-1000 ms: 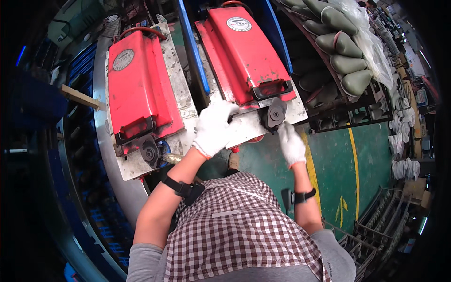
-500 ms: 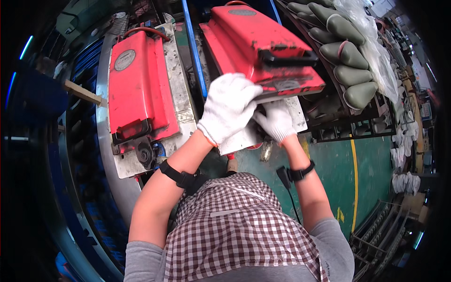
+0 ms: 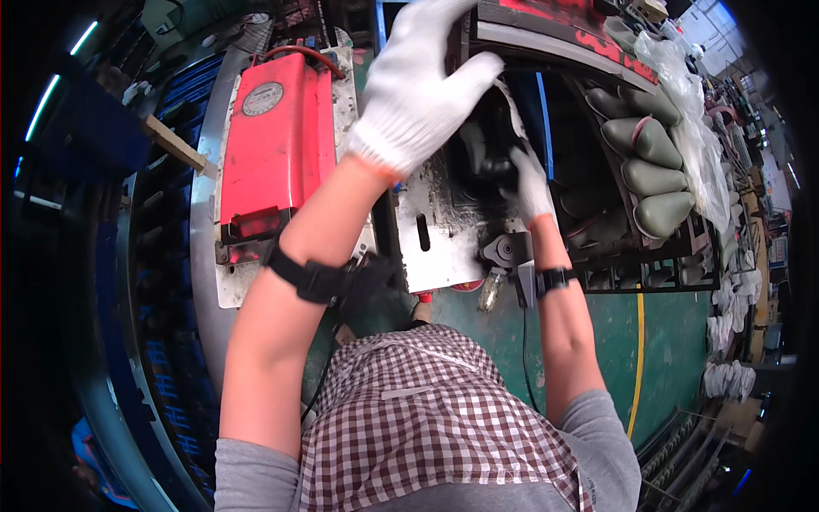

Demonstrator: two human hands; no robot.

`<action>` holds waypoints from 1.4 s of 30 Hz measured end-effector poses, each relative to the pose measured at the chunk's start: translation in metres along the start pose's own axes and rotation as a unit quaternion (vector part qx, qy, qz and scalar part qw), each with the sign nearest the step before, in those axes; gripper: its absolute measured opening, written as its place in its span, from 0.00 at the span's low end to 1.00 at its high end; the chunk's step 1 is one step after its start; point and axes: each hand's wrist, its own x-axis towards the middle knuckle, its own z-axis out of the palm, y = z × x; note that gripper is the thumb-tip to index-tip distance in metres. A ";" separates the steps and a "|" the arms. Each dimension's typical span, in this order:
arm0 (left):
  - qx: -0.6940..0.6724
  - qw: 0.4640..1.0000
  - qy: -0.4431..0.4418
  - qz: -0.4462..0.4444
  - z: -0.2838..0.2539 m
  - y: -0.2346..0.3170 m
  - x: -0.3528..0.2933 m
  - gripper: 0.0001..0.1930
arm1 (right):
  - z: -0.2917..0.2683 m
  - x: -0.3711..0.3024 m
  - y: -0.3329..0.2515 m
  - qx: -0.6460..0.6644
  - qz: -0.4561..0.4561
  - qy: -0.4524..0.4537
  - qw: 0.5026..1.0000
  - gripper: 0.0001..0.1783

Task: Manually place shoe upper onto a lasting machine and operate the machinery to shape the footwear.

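Note:
My left hand (image 3: 418,90), in a white knit glove, is raised beside the lifted red lid (image 3: 554,41) of the right-hand machine. Its thumb stands apart from the fingers, and nothing shows in its grasp. Whether the fingertips touch the lid is unclear. Below the lid, my right hand (image 3: 531,183), also gloved, reaches into the opening beside a dark, shiny shape (image 3: 488,158). Blur and shadow hide what its fingers do. The machine's pale metal plate (image 3: 439,260) lies nearer to me, with a slot in it.
A second machine with a lowered red lid (image 3: 286,145) stands at left. On the right, a rack carries several green foot-shaped forms (image 3: 661,213) beside clear plastic sheeting (image 3: 682,111). A small clear bottle (image 3: 490,290) is by the plate's near edge.
The right-hand machine's red lid has swung up and away, exposing its dark inside. My left hand has risen with it; my right hand has moved from the lid's front edge into the opening.

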 end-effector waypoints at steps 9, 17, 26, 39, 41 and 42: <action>-0.299 0.747 -0.209 -0.555 -0.127 -0.005 -0.186 0.52 | 0.066 -0.145 0.017 0.282 0.005 -0.259 0.924 0.43; -0.495 0.654 0.202 -0.535 -0.254 0.059 -0.242 0.37 | 0.223 -0.239 0.010 -0.122 -0.082 -0.541 0.828 0.45; -0.255 0.538 0.567 -0.569 -0.414 0.044 -0.379 0.23 | 0.277 -0.246 0.066 -0.351 -0.446 -0.362 0.740 0.25; 0.073 0.443 0.580 -0.680 -0.669 -0.105 -0.542 0.27 | 0.279 -0.237 0.103 -0.425 -0.466 -0.241 0.737 0.30; 0.090 0.438 0.579 -0.682 -0.685 -0.120 -0.557 0.28 | 0.279 -0.240 0.102 -0.436 -0.454 -0.253 0.735 0.31; 0.100 0.445 0.520 -0.722 -0.692 -0.125 -0.561 0.28 | 0.280 -0.241 0.101 -0.435 -0.443 -0.253 0.742 0.31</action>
